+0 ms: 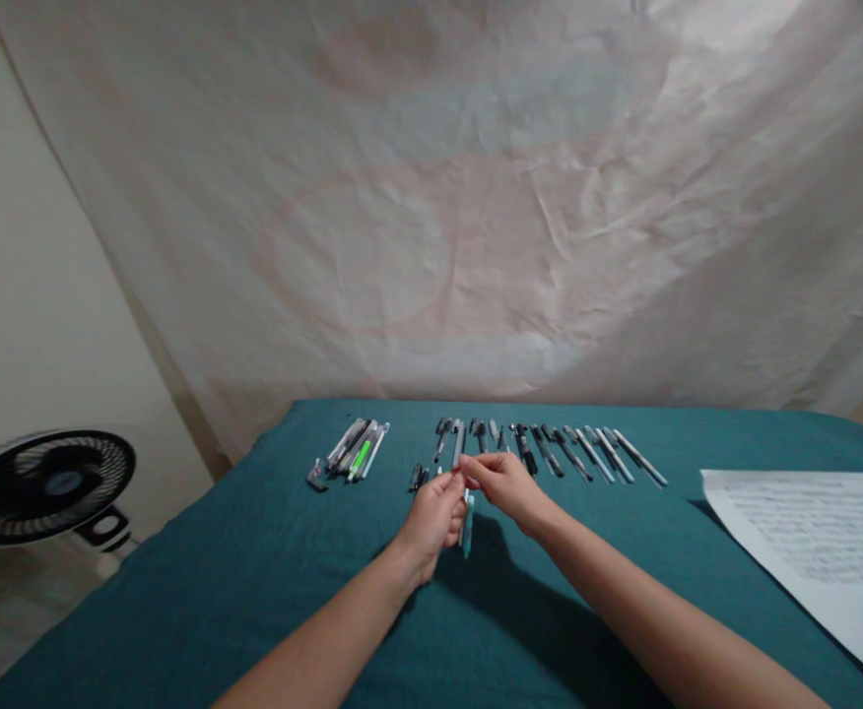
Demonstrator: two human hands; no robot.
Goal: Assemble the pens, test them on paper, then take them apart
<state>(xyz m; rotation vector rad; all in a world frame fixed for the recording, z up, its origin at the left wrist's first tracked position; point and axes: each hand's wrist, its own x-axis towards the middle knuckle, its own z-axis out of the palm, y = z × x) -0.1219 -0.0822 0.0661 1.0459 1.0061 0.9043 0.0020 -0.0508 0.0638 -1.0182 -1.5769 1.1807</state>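
My left hand (431, 522) is closed, its fingers curled and thumb forward, over the middle of the table. My right hand (503, 483) pinches at the left hand's thumb and fingertips, and the two hands touch. Whatever lies between the fingers is too small or hidden to make out. A teal pen (468, 530) shows just beside the left hand's curled fingers; I cannot tell whether it is held or lies on the cloth. Behind the hands, a row of pens (583, 453) lies spread side by side, partly covered by my right hand.
A bundle of pens with a green highlighter (360, 459) lies at the left, beside a small dark object (316, 479). Shorter dark pieces (418, 479) lie near my left hand. A written paper sheet (816, 542) covers the right side. A black fan (47, 487) stands left of the table.
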